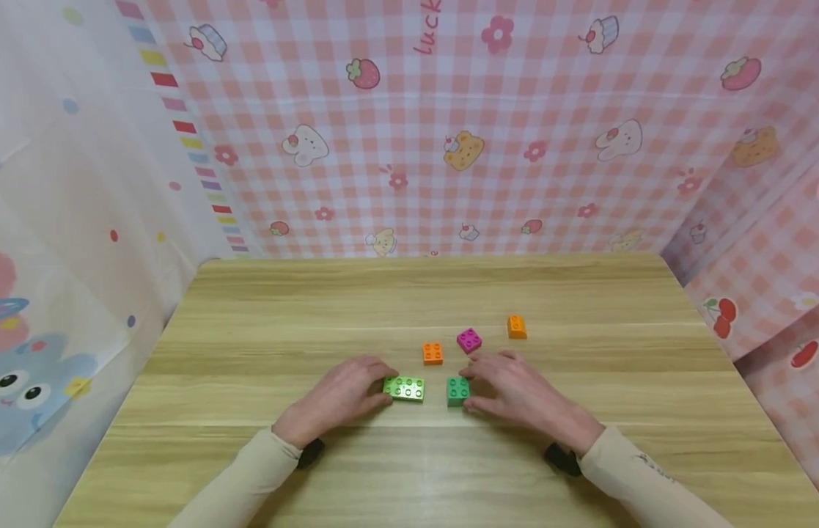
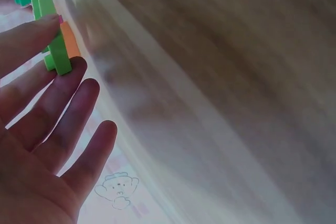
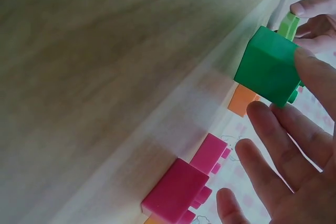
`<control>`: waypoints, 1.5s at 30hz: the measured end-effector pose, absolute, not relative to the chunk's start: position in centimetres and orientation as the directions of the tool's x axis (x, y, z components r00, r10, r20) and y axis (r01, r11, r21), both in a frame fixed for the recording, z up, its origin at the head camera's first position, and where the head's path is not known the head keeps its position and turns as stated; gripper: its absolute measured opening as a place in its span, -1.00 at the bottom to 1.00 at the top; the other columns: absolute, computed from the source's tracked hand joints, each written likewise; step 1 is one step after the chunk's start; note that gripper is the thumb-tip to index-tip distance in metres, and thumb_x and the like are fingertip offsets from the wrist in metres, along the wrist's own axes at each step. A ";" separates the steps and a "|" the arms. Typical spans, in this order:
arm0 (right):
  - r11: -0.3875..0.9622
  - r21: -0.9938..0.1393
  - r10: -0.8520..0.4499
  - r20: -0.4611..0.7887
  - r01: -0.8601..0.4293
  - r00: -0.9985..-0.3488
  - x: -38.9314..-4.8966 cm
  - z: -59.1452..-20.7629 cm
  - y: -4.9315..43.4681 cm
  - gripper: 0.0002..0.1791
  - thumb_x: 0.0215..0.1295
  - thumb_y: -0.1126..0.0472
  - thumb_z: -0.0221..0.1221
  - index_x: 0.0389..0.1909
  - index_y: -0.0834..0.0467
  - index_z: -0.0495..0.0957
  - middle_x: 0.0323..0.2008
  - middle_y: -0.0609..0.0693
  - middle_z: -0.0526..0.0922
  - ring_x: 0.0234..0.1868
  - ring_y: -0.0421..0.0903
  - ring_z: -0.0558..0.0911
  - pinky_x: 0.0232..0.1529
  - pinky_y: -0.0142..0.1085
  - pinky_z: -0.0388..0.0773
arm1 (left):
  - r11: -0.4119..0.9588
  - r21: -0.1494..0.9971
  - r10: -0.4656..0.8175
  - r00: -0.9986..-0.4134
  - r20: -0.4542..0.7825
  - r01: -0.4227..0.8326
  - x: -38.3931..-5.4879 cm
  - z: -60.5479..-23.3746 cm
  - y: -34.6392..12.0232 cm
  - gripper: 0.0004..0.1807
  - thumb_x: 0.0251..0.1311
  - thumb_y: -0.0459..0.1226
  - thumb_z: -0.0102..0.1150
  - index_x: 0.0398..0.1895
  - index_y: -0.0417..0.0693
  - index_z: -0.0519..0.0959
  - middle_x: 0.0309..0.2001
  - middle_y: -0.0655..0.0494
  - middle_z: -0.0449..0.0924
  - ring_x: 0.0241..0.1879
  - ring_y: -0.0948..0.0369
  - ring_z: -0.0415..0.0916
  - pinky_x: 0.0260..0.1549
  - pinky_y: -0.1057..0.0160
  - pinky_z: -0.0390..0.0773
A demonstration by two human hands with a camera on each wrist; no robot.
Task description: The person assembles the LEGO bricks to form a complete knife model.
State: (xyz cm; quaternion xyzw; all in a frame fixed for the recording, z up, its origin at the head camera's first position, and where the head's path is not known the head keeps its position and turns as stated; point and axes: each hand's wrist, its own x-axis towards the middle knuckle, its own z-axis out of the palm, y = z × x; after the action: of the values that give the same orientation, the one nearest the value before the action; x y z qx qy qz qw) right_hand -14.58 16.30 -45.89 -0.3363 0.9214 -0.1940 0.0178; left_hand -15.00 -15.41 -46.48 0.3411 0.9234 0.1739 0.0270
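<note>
My left hand (image 1: pixel 343 394) pinches the left end of a flat light green toy building brick (image 1: pixel 405 389) between thumb and fingers; the brick has two rows of studs. Facing it across a small gap, a taller dark green brick (image 1: pixel 457 393) with a square top is pinched by my right hand (image 1: pixel 518 389). In the left wrist view the thumb lies on one side of the light green brick (image 2: pixel 60 51) and fingertips on the other. The right wrist view shows thumb and fingertips at the dark green brick (image 3: pixel 268 64), with the other fingers spread.
Behind the hands on the wooden table (image 1: pixel 284 308) lie an orange brick (image 1: pixel 432 353), a magenta brick (image 1: pixel 469 340) and a sloped orange brick (image 1: pixel 517 327). Two pink-magenta bricks, one nearer (image 3: pixel 176 190), appear in the right wrist view. A checked cloth (image 1: pixel 422 183) hangs at the back.
</note>
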 end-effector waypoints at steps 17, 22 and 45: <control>0.697 -0.389 -0.597 0.151 -0.602 -0.788 -14.1 -45.1 16.5 -0.31 0.24 -0.11 0.44 0.30 0.15 0.56 0.29 0.12 0.60 0.34 0.13 0.53 0.41 0.28 0.27 | 0.727 0.421 0.552 -0.827 0.111 0.542 -14.2 -45.6 -14.4 -0.54 0.22 -0.17 0.46 0.16 -0.10 0.65 0.14 -0.04 0.66 0.14 0.00 0.61 0.17 -0.06 0.59; 0.681 -0.405 -0.601 0.166 -0.610 -0.782 -14.0 -44.9 16.2 -0.31 0.28 -0.10 0.41 0.32 0.18 0.54 0.32 0.15 0.57 0.38 0.15 0.50 0.43 0.28 0.22 | 0.720 0.424 0.548 -0.825 0.139 0.550 -14.0 -45.4 -13.9 -0.53 0.21 -0.17 0.47 0.16 -0.10 0.65 0.12 -0.03 0.67 0.13 0.01 0.61 0.16 -0.06 0.60; 0.643 -0.453 -0.604 0.197 -0.618 -0.773 -14.0 -44.9 15.2 -0.29 0.25 -0.03 0.44 0.34 0.22 0.52 0.32 0.19 0.56 0.36 0.16 0.51 0.43 0.30 0.21 | 0.673 0.452 0.578 -0.798 0.171 0.585 -13.9 -45.2 -11.7 -0.51 0.23 -0.14 0.47 0.20 -0.10 0.64 0.15 -0.05 0.65 0.17 -0.02 0.58 0.25 -0.09 0.52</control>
State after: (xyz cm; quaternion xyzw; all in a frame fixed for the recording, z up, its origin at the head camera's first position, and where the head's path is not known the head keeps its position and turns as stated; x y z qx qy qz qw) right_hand -13.97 15.16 -44.85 -0.3369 0.9062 -0.2550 -0.0138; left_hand -13.88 -11.66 -45.18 0.3179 0.9147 0.2494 -0.0068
